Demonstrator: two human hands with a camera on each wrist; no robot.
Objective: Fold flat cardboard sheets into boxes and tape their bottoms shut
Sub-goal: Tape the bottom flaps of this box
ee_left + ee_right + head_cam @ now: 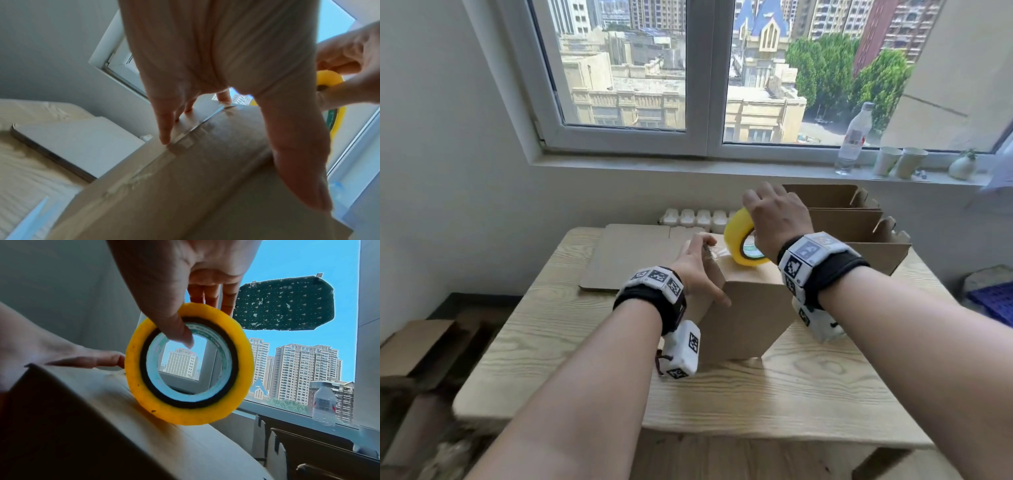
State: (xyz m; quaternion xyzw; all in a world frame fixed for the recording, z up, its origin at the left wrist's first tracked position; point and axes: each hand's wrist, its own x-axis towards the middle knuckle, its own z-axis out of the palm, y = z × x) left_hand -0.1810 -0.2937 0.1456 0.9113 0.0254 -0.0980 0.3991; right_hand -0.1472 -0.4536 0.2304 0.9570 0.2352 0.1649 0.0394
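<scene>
A brown cardboard box (750, 308) stands on the wooden table (791, 394) with its closed flaps facing up. My left hand (705, 270) lies over the box's left top edge. Its straight fingers (164, 129) press the end of a clear tape strip (180, 142) onto the far side face, and the thumb rests on the box (205, 186). My right hand (770, 222) grips a yellow tape roll (739, 240) standing on edge on the box top. In the right wrist view the thumb hooks through the core of the roll (185, 412) and the fingers wrap its outer rim.
A stack of flat cardboard sheets (626, 260) lies behind the box on the left. Several open folded boxes (859, 233) stand at the back right. A plastic bottle (854, 137) and paper cups (900, 162) sit on the windowsill. A blue crate (993, 301) is at the right, loose cardboard (414, 346) on the floor at the left.
</scene>
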